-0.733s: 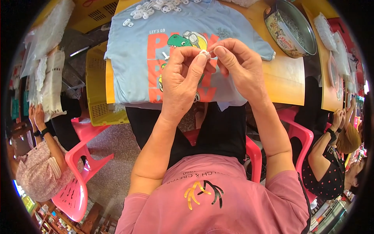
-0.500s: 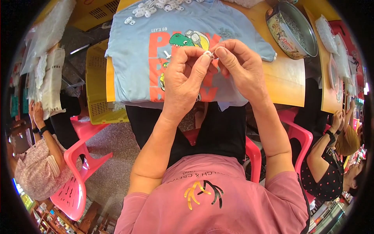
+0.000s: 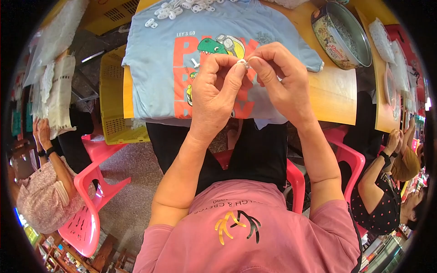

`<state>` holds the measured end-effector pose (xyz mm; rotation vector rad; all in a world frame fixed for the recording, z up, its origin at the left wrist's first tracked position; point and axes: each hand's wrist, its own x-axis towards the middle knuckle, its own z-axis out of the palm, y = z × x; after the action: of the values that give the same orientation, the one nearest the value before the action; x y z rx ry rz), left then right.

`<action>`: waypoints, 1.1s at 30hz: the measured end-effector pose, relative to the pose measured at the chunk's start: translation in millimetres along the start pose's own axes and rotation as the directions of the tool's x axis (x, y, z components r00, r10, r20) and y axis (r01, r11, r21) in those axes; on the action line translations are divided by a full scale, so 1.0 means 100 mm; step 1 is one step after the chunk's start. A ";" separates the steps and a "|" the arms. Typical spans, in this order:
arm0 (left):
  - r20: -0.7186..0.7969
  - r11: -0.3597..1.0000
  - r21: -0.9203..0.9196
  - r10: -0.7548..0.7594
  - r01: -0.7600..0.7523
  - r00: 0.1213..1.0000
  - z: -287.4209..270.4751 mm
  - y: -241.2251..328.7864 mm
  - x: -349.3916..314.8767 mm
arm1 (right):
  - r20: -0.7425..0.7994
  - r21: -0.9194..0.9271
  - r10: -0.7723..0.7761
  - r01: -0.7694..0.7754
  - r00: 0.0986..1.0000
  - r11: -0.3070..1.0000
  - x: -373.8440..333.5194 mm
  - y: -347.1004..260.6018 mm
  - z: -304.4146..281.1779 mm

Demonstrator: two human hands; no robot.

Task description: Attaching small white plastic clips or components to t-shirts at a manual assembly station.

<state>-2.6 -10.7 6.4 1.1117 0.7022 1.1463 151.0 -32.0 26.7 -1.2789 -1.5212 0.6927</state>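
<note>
While raised above the lap, left hand (image 3: 217, 93) and right hand (image 3: 280, 84) meet fingertip to fingertip, fingers pinched shut on a small white plastic piece (image 3: 242, 63). Beneath, light blue printed T-shirt (image 3: 154, 68) spread on the yellow desk (image 3: 334, 98). Farther off, loose white plastic clips (image 3: 175, 8); round metal tin (image 3: 341, 34), contents unclear.

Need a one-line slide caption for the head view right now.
Both hands, left hand and right hand, pinch a small white piece above a light-blue printed T-shirt on the table.
</note>
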 end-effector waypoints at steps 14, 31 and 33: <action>-0.026 0.999 0.025 0.025 -0.025 0.999 -0.02 -0.05 -0.01 | -0.060 -0.070 -0.142 0.138 0.988 0.988 0.02 -0.01 0.12; 0.052 1.000 -0.016 0.003 -0.002 0.999 -0.04 -0.02 0.00 | 0.241 -0.318 -0.190 0.263 0.952 0.911 0.15 -0.13 -0.24; 0.065 1.000 -0.001 -0.001 0.001 0.998 -0.04 -0.01 0.00 | 0.276 -0.336 -0.242 0.329 0.930 0.882 0.18 -0.15 -0.25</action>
<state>-5.8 -9.7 4.3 1.1421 0.6518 1.1047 169.8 -23.2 54.1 -1.2395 -2.0600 0.3669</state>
